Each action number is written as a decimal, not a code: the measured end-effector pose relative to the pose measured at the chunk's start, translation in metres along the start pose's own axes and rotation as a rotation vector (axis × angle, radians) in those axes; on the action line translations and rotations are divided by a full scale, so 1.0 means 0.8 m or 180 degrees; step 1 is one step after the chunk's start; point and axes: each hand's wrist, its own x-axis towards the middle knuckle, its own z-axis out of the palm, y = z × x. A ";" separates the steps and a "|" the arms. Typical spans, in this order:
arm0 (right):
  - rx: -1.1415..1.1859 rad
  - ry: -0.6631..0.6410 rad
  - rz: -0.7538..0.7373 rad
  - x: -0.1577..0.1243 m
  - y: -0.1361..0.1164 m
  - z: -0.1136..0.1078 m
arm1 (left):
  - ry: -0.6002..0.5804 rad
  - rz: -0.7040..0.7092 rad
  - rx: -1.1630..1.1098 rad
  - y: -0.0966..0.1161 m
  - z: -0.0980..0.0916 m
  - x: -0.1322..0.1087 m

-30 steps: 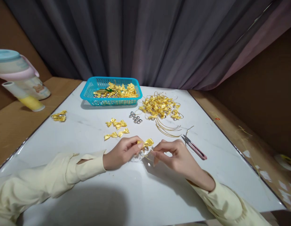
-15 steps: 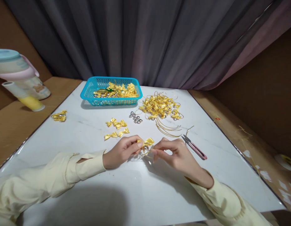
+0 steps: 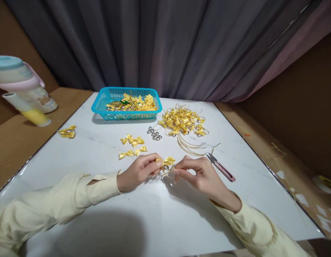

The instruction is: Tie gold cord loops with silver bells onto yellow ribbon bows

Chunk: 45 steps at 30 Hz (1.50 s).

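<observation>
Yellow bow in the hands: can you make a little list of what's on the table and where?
left hand: pinches the yellow bow
right hand: fingertips at the bow's gold cord
loose bows: just beyond the left hand
silver bells: small cluster mid-table
blue basket: far side, holds bows
finished pile: right of basket
snips: beside the right hand

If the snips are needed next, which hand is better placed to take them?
Probably the right hand: the snips lie just beside it on the table, while the left hand pinches the bow on the far side.
</observation>
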 end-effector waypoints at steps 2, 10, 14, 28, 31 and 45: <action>0.0005 -0.0012 -0.0024 0.000 0.001 0.000 | -0.0005 -0.0054 -0.0051 0.000 0.000 0.000; 0.0007 0.0002 -0.0058 0.002 0.002 0.001 | -0.0054 -0.0298 -0.0429 -0.003 -0.002 0.004; 0.0015 -0.0005 -0.0090 0.002 0.001 0.000 | -0.0069 -0.0407 -0.0652 -0.005 -0.002 0.005; 0.0164 -0.0044 0.0015 0.002 -0.003 0.000 | -0.0230 -0.0434 -0.0740 -0.006 -0.002 0.004; 0.0158 -0.0070 0.0012 0.003 -0.004 0.000 | -0.0252 -0.0384 -0.0690 -0.004 -0.001 0.004; -0.0050 -0.0333 0.0088 0.002 -0.010 -0.005 | -0.0420 -0.0278 -0.0391 -0.006 -0.002 0.001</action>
